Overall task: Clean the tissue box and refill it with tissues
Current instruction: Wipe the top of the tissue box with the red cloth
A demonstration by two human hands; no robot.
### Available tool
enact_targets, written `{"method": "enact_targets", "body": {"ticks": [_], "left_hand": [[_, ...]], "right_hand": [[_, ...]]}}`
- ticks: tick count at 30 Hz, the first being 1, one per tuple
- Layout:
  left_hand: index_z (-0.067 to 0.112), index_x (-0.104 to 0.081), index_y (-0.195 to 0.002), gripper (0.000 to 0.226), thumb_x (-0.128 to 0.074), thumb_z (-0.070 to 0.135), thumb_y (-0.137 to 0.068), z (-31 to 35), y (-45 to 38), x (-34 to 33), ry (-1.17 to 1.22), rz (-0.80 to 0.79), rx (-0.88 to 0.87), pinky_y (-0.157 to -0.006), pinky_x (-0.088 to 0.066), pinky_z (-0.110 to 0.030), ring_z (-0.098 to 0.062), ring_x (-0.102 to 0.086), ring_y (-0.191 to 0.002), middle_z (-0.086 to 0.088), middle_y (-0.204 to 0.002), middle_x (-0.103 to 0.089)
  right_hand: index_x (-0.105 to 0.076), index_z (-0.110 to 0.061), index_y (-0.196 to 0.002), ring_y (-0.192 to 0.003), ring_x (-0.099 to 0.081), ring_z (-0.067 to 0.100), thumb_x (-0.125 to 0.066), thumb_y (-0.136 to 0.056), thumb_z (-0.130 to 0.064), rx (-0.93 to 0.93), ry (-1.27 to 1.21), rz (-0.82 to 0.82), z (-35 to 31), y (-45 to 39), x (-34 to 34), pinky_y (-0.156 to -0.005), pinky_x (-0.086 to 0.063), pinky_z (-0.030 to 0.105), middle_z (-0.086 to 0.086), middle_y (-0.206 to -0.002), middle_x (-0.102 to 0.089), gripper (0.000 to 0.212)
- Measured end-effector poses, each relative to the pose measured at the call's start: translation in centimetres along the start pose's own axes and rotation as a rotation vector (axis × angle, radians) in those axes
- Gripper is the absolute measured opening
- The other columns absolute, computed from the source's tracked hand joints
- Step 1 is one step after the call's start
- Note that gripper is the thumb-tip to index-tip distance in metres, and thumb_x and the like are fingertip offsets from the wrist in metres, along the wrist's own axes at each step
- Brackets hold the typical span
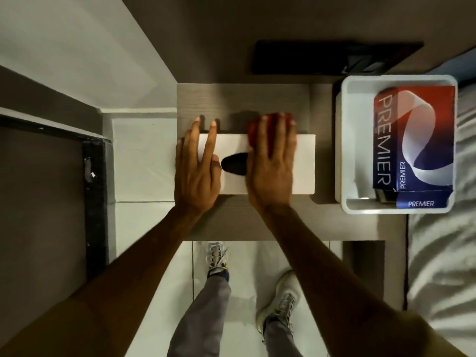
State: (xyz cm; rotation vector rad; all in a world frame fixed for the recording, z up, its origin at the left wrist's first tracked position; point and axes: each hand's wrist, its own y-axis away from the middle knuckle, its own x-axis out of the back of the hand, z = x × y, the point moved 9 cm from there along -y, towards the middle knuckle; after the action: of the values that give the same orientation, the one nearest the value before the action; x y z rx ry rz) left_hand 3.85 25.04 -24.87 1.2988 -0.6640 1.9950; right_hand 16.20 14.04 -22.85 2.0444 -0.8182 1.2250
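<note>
Two hands lie flat on the white tissue box (304,163), which sits on the wood-grain tabletop (257,99): the left hand (197,171) rests on its left end with fingers spread apart, just beside the dark oval slot (233,164). The right hand (273,163) presses a red cloth (253,134) onto the box's far edge, its fingers laid together over the cloth. Near the box's right end, a white bin (346,150) holds a Premier tissue pack (414,140) (red and blue, tilted).
</note>
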Motion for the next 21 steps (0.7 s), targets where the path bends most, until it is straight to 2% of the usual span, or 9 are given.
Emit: {"method": "enact_targets", "body": {"ticks": [3,6,8,10,12,15,17,19,21], "left_hand": [[0.014,-0.024,-0.163,0.056,-0.03,0.022,-0.108,0.0,0.3,0.5,0.01,0.029,-0.007,-0.128,-0.018,-0.054,-0.029,-0.011,-0.16,-0.016,-0.171,-0.014],[0.014,-0.021,-0.163,0.059,-0.031,0.024,-0.106,-0.5,-0.1,0.3,-0.034,-0.024,0.08,-0.129,-0.017,-0.052,-0.03,-0.012,-0.16,-0.016,-0.171,-0.014],[0.015,-0.02,-0.163,0.06,-0.032,0.026,-0.106,-0.3,-0.2,-0.2,-0.058,-0.06,0.087,-0.129,-0.018,-0.052,-0.03,-0.014,-0.16,-0.015,-0.171,-0.015],[0.015,-0.02,-0.163,0.061,-0.033,0.027,-0.105,-0.5,-0.3,-0.3,-0.059,-0.079,0.099,-0.128,-0.019,-0.052,-0.03,-0.015,-0.16,-0.014,-0.171,-0.015],[0.013,-0.021,-0.163,0.062,-0.033,0.026,-0.104,-0.5,-0.2,-0.1,-0.035,-0.068,0.089,-0.128,-0.019,-0.052,-0.029,-0.015,-0.16,-0.015,-0.171,-0.016],[0.008,-0.024,-0.162,0.059,-0.024,0.03,-0.107,0.2,-0.1,0.3,0.006,-0.064,0.043,-0.127,-0.02,-0.053,-0.03,-0.016,-0.16,-0.017,-0.17,-0.019],[0.007,-0.024,-0.162,0.059,-0.024,0.03,-0.107,0.2,-0.2,0.5,0.017,-0.066,0.06,-0.127,-0.02,-0.054,-0.03,-0.016,-0.16,-0.017,-0.17,-0.019],[0.01,-0.021,-0.163,0.06,-0.027,0.026,-0.105,0.2,-0.4,0.5,-0.002,-0.073,0.085,-0.128,-0.019,-0.053,-0.029,-0.015,-0.16,-0.016,-0.17,-0.017],[0.012,-0.021,-0.163,0.062,-0.031,0.024,-0.103,0.1,-0.4,0.4,-0.028,-0.077,0.1,-0.129,-0.018,-0.051,-0.029,-0.016,-0.159,-0.015,-0.171,-0.017]], "right_hand": [[-0.013,-0.018,-0.162,-0.156,-0.001,0.035,-0.049,-0.105,-0.027,0.272,0.052,-0.104,-3.1,1.0,-1.2,-0.126,-0.012,0.052,0.014,-0.17,-0.005,0.068],[-0.009,-0.023,-0.163,-0.157,0.002,0.033,-0.047,-0.105,-0.019,0.086,-0.034,-0.099,0.5,1.5,-0.1,-0.124,-0.014,0.054,0.011,-0.17,0.002,0.069],[-0.009,-0.021,-0.163,-0.156,0.005,0.035,-0.041,-0.107,-0.023,-0.108,-0.091,-0.03,2.7,1.6,0.8,-0.125,-0.016,0.057,0.012,-0.17,0.004,0.065],[-0.011,-0.017,-0.163,-0.156,0.005,0.037,-0.036,-0.106,-0.03,-0.205,-0.094,0.03,2.1,1.3,0.9,-0.124,-0.016,0.059,0.014,-0.17,0.002,0.063],[-0.013,-0.017,-0.162,-0.156,0.005,0.039,-0.033,-0.101,-0.035,-0.172,-0.102,0.007,-0.5,0.6,0.1,-0.123,-0.018,0.061,0.016,-0.17,0.0,0.067],[-0.015,-0.019,-0.162,-0.156,0.0,0.037,-0.041,-0.101,-0.026,0.16,-0.028,-0.095,-4.8,1.0,-1.8,-0.124,-0.01,0.056,0.014,-0.17,-0.004,0.067],[-0.014,-0.023,-0.162,-0.157,0.0,0.032,-0.051,-0.101,-0.016,0.269,-0.019,-0.121,-4.6,1.3,-2.0,-0.122,-0.006,0.051,0.01,-0.17,-0.003,0.072],[-0.012,-0.028,-0.162,-0.157,0.003,0.031,-0.055,-0.097,-0.004,0.188,-0.049,-0.121,-2.2,1.3,-1.3,-0.121,-0.014,0.054,0.007,-0.171,0.001,0.082],[-0.011,-0.028,-0.162,-0.157,0.006,0.032,-0.055,-0.095,0.003,0.014,-0.09,-0.079,0.0,1.3,-0.5,-0.122,-0.022,0.058,0.006,-0.171,0.003,0.086]]}}
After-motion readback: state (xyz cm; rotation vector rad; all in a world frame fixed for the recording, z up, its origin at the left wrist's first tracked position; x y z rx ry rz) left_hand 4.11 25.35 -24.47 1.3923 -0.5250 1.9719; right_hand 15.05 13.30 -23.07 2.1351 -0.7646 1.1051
